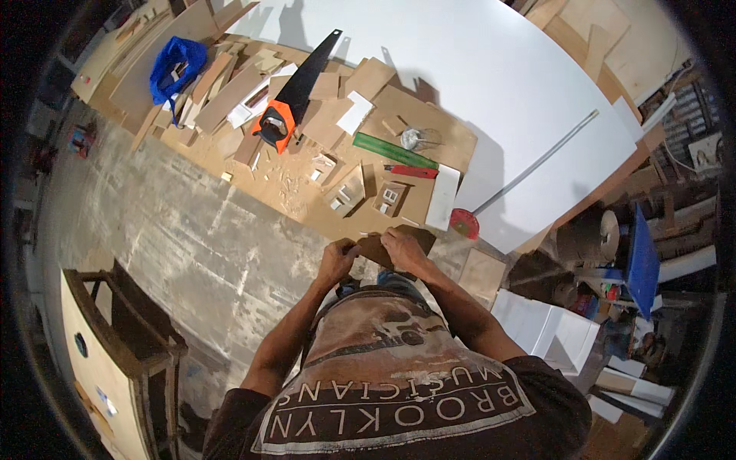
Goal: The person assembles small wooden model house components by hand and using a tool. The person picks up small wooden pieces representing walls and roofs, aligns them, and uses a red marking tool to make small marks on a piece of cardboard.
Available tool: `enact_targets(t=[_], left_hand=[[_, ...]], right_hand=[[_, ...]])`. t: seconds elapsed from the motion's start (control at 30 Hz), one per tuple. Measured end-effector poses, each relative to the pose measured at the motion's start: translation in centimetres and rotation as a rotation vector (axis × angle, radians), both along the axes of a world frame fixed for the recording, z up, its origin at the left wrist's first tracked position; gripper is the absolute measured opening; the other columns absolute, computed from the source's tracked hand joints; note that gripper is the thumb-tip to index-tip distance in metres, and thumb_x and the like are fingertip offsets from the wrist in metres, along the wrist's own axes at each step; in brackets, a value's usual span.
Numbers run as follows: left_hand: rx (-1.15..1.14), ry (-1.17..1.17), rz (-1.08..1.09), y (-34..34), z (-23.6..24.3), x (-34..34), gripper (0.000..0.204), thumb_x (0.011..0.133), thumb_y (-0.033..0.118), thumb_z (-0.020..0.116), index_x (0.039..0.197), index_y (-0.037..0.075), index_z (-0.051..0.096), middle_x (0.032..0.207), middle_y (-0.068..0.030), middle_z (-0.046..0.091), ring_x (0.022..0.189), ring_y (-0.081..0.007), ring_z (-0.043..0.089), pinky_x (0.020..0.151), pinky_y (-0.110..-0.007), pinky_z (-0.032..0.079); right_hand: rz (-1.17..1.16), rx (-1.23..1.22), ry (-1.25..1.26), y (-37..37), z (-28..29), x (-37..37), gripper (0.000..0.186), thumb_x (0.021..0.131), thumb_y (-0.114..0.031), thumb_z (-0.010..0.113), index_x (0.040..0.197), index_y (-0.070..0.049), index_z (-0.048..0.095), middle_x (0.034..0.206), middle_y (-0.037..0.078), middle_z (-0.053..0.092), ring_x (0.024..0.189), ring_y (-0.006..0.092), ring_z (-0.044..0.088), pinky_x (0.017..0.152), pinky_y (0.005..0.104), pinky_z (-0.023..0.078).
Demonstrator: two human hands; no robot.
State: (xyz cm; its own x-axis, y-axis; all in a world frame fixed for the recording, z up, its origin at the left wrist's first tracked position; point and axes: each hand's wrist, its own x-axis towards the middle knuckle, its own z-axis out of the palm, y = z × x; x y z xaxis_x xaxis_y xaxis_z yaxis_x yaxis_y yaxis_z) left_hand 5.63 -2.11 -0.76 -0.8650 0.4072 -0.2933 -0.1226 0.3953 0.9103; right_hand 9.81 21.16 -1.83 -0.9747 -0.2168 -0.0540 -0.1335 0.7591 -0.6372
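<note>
At the near edge of the work table [303,218], my left hand [336,261] and my right hand [408,251] hold a small thin brown board [374,250] between them. The fingers of my left hand are closed at its left edge. My right hand grips it from above, fingers bent over its top. Just beyond stand small wooden house-shaped pieces with white window frames, one at the left [346,192] and one at the right [390,198]. A red hand tool [412,171] and a green strip [391,150] lie behind them.
A handsaw [295,96] with an orange handle rests among wood offcuts [230,100]. A blue bag [176,65] lies far left. A metal rod [537,161] with a red end crosses a large white panel [529,92]. White boxes [548,326] stand at right, a wooden cabinet [107,353] at left.
</note>
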Motion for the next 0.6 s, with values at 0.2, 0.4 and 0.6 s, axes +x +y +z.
enact_targets(t=[0.2,0.4,0.6], left_hand=[[0.076,0.101,-0.075,0.9,-1.1,-1.2,0.025,0.092,0.017,0.067,0.095,-0.008,0.069,0.082,-0.0152,0.073,0.073,-0.0184,0.067,0.069,-0.032,0.053],[0.071,0.008,-0.047,1.8,0.9,-2.1,0.025,0.092,0.017,0.068,0.1,-0.006,0.07,0.083,-0.0104,0.072,0.076,-0.015,0.066,0.068,-0.031,0.053],[0.345,-0.109,0.03,6.0,5.6,-2.9,0.025,0.092,0.016,0.071,0.111,0.0,0.069,0.098,-0.005,0.07,0.085,-0.0131,0.066,0.068,-0.029,0.053]], right_hand=[[-0.145,0.089,0.077,-1.0,-0.4,1.1,0.024,0.084,0.002,0.058,0.108,0.0,0.062,0.107,0.023,0.064,0.097,0.0405,0.064,0.081,0.0497,0.053],[-0.454,-0.541,0.009,-0.2,-0.1,-0.3,0.014,0.093,-0.008,0.066,0.103,0.002,0.066,0.093,0.01,0.071,0.077,0.0206,0.066,0.067,0.0337,0.053],[-0.538,-1.22,-0.42,0.8,4.9,-2.5,0.012,0.092,-0.012,0.071,0.099,-0.004,0.069,0.09,0.003,0.067,0.076,0.011,0.06,0.064,0.0266,0.048]])
